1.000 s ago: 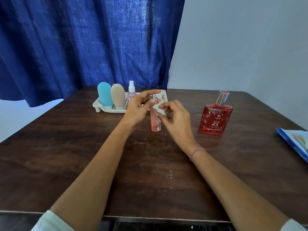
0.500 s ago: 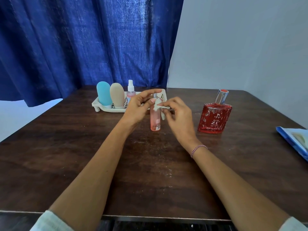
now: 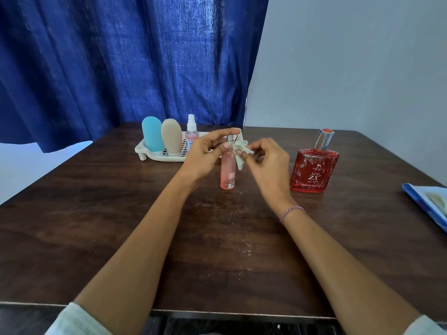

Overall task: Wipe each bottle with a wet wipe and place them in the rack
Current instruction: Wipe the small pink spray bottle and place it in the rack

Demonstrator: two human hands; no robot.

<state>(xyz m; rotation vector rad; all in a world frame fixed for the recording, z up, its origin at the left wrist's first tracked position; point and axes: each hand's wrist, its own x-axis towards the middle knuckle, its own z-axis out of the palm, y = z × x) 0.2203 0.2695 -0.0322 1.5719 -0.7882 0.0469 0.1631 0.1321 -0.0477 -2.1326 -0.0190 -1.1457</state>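
A slim pink spray bottle (image 3: pixel 227 171) stands upright on the dark wooden table (image 3: pixel 217 238). My left hand (image 3: pixel 205 155) pinches it at the neck, just under its silver nozzle. My right hand (image 3: pixel 266 163) holds a crumpled white wet wipe (image 3: pixel 240 153) against the bottle's upper right side. Behind my hands lies a white rack (image 3: pixel 154 157) holding a blue bottle (image 3: pixel 152 137), a beige bottle (image 3: pixel 171 139) and a small pink spray bottle (image 3: pixel 191 132). A square red perfume bottle (image 3: pixel 313 169) with a silver cap stands to the right.
A blue pack of wipes (image 3: pixel 430 204) lies at the table's right edge. A blue curtain (image 3: pixel 121 64) hangs behind the table on the left, a pale wall (image 3: pixel 350 64) on the right. The table's front edge runs near the bottom of the view.
My right hand has shifted the wipe up from the bottle's middle to its neck. The bottle and my left hand have stayed in place.
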